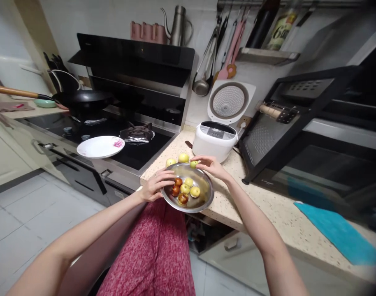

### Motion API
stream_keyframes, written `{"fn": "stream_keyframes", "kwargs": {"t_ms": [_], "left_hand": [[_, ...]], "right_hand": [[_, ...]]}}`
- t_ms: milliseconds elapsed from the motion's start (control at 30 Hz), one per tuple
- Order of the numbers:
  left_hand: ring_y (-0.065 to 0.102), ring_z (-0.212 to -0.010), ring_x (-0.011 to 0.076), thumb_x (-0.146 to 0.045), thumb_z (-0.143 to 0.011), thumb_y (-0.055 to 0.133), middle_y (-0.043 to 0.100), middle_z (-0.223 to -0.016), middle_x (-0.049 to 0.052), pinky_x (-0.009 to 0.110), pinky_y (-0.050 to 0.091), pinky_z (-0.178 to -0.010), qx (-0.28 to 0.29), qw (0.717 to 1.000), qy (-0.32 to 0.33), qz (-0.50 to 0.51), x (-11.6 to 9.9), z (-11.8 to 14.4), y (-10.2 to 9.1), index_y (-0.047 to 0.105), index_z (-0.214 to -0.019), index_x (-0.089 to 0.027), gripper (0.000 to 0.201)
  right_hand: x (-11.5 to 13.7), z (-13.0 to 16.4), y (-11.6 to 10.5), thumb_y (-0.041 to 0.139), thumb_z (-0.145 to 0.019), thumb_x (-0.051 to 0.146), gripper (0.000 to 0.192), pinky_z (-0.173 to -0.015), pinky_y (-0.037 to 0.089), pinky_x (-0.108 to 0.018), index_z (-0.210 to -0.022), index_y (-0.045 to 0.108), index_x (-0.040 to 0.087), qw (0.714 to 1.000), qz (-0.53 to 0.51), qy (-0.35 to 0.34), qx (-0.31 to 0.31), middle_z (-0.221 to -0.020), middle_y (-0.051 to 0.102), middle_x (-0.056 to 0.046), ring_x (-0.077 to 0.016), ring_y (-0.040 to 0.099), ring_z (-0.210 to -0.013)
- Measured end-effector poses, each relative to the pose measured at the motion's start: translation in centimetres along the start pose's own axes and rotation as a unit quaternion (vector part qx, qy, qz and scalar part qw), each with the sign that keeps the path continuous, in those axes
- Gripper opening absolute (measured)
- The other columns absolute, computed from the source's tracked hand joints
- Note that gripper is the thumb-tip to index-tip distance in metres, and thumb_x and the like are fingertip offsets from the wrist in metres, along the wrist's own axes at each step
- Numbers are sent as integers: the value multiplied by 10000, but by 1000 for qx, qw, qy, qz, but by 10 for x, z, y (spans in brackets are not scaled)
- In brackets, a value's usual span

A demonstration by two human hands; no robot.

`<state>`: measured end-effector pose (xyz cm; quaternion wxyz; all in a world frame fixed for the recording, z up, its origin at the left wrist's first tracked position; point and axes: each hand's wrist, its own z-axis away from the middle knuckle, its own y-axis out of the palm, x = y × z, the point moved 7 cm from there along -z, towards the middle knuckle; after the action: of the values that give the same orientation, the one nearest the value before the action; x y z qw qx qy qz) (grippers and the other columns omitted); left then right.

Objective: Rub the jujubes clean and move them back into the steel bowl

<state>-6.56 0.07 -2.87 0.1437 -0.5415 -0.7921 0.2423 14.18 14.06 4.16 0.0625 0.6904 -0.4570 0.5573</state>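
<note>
A shallow stainless steel bowl [206, 190] overhangs the counter's front edge above my lap. In it lie three small round yellow fruits [194, 191] and three reddish-brown ones [183, 199]. My left hand [157, 185] grips the bowl's left rim, thumb low outside and fingers reaching over the inside near the brown fruits. At the far rim, my right hand [210, 166] pinches a yellow-green fruit [193, 164] between thumb and fingers. Just behind the bowl, two more yellow-green fruits [183, 158] rest on the counter.
Behind the bowl stands a white rice cooker [214, 142] with its lid up. To the left, a white plate [98, 147] sits by the gas hob, with a black wok [83, 98] farther back. A black oven [323, 156] and a turquoise mat [336, 232] are at right.
</note>
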Motion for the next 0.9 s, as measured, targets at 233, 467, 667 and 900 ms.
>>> {"fn": "stream_keyframes", "kwargs": {"t_ms": [233, 467, 667, 900], "left_hand": [[629, -1352, 274, -574, -1087, 361, 740, -1296, 155, 497, 478, -1185, 18, 999, 41, 0, -9, -23, 12, 609, -1424, -204, 558], [566, -1418, 293, -514, -1099, 388, 711, -1352, 145, 544, 429, -1231, 104, 995, 2, 2, -10, -42, 40, 601, -1433, -204, 503], [498, -1480, 295, -479, -1111, 352, 593, -1498, 139, 602, 406, -1248, 40, 989, -118, 82, 10, -65, 28, 536, -1497, -261, 480], [413, -1551, 274, -201, -1087, 439, 524, -1583, 126, 588, 339, -1292, -4, 985, -165, -59, 61, -71, 10, 454, -1563, -249, 479]], "right_hand": [[20, 16, 5, 817, -860, 432, 281, -972, 557, -398, -1064, 821, 239, 995, 77, -3, 63, -1121, 797, -64, -272, 720, -1069], [21, 20, 0, 780, -904, 407, 302, -994, 553, -410, -1124, 787, 200, 992, 88, 0, 91, -1137, 792, -84, -256, 726, -1058], [10, 19, -3, 728, -935, 348, 267, -1003, 574, -424, -1162, 768, 214, 993, 97, 11, 65, -1191, 787, -81, -253, 741, -1080], [3, 18, 7, 681, -954, 257, 226, -1036, 560, -444, -1161, 758, 210, 989, 132, -2, 71, -1214, 775, -94, -255, 732, -1118]]}}
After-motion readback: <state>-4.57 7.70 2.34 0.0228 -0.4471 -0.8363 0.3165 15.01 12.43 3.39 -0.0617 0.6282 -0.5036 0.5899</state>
